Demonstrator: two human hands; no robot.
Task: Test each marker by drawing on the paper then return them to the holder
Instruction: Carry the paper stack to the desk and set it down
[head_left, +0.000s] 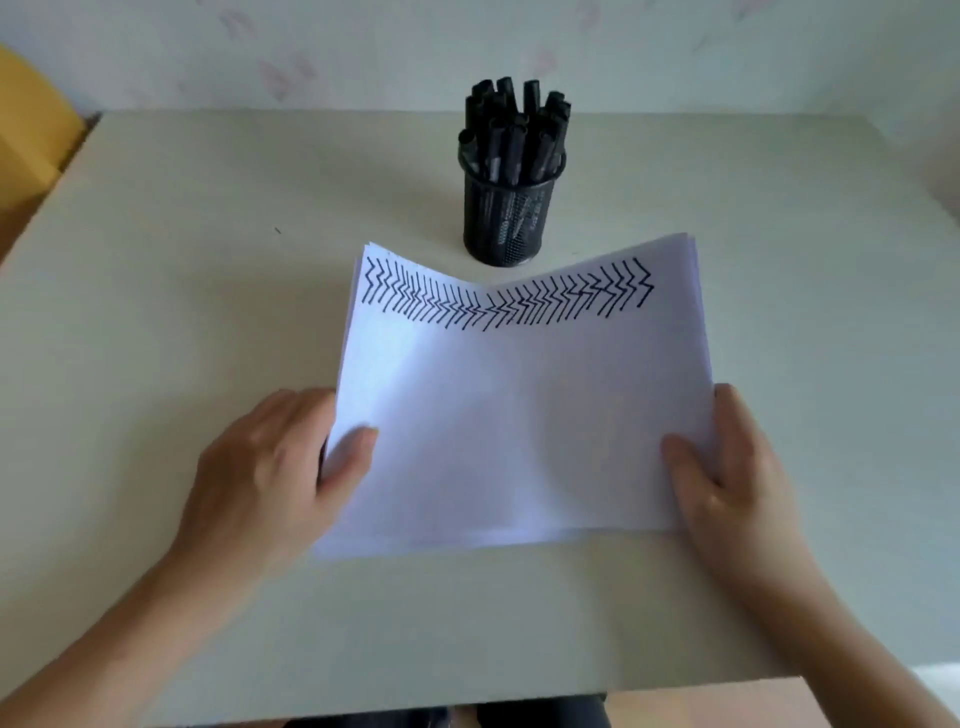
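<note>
Paper stack, zigzag-marked along its 12 o'clock edge: desk centre, left hand and right hand gripping side edges; mesh holder of black markers at 12 o'clock

Soft even daylight, slight blur, faint shadows

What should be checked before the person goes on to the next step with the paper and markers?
1. Left hand has a grip on the paper: ok.
2. Right hand grips the other edge: ok.
3. Paper lies flat: not ok, it sags in the middle.
4. Test marks on paper: ok.
5. Markers in the holder: ok.
6. Every marker tested: cannot tell.
</note>
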